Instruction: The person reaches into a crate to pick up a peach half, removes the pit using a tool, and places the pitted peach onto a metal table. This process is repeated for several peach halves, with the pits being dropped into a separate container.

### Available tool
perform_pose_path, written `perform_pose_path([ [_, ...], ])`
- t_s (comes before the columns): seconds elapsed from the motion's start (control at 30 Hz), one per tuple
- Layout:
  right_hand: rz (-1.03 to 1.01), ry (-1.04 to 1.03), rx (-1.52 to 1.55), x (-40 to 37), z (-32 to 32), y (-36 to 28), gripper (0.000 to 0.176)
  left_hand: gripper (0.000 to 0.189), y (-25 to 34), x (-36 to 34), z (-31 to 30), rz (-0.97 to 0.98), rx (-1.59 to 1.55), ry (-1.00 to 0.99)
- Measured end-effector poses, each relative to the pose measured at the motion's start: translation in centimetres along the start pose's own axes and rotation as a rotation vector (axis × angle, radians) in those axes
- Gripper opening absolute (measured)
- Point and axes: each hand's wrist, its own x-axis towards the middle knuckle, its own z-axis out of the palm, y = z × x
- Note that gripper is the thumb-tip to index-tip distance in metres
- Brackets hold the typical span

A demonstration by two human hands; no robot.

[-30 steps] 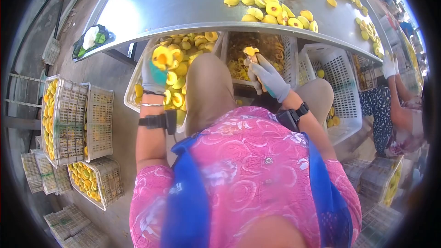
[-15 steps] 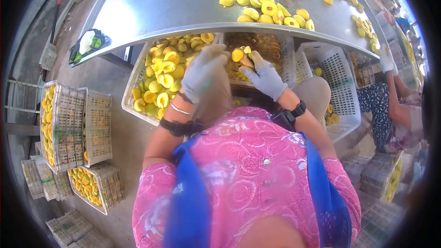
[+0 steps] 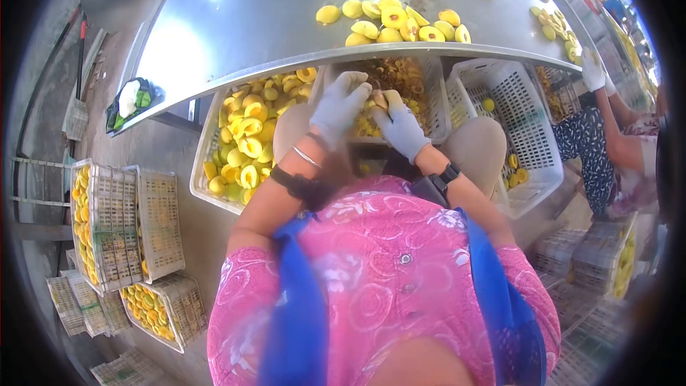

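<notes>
In gloves, my left hand (image 3: 341,104) and my right hand (image 3: 401,125) meet over a crate of brown and yellow scraps (image 3: 407,75). My right fingers are closed round a small brown-handled tool (image 3: 379,99), its working end largely hidden. The left fingers are curled close beside it, and I cannot tell what they grip. A bit of yellow fruit shows between the hands. By my left wrist stands a white crate (image 3: 202,171) full of halved, pitted yellow fruit (image 3: 250,146) that look like peaches.
A metal table (image 3: 250,21) ahead carries a pile of halved yellow fruit (image 3: 393,18). A white crate (image 3: 547,164) with a few pieces stands by my right knee. Filled crates (image 3: 114,229) are stacked at left. At right, a co-worker's gloved hand (image 3: 592,70) is at the table edge.
My left hand has moved right, from beside the fruit-filled crate to my right hand. The yellow piece that showed above my right fingers is now mostly hidden. The view has shifted slightly.
</notes>
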Motion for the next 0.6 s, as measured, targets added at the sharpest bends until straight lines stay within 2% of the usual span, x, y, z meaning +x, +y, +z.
perform_pose_path([
  [0.1, 0.292, 0.007, 0.299, 0.4, -0.8, 1.9, 0.037, 0.038, -2.0, 4.2, -0.6, 0.304, 0.257, 0.107],
  [0.13, 0.384, 0.009, 0.409, 0.6, -1.4, 2.3, 0.037, 0.046, 1.6, 5.8, -1.2, 0.414, 0.575, 0.200],
  [0.23, 0.411, -0.019, 0.463, 0.5, -1.5, 1.1, 0.027, 0.056, 1.5, 11.6, -1.8, 0.395, 0.795, 0.154],
  [0.33, 0.385, -0.053, 0.412, 0.5, -1.4, 1.3, 0.032, 0.063, 1.3, 16.2, -0.7, 0.301, 1.059, 0.112],
  [0.43, 0.361, -0.078, 0.429, 0.6, -1.6, 1.3, 0.031, 0.066, 2.0, 18.3, -0.2, 0.116, 1.022, -0.141],
  [0.57, 0.387, -0.124, 0.535, 0.3, -2.6, -0.1, 0.026, 0.063, 2.7, 18.0, -1.0, 0.078, 0.910, -0.168],
  [0.6, 0.384, -0.133, 0.556, 0.4, -2.8, -0.4, 0.025, 0.060, 2.6, 17.7, -1.3, 0.100, 0.693, -0.121],
])
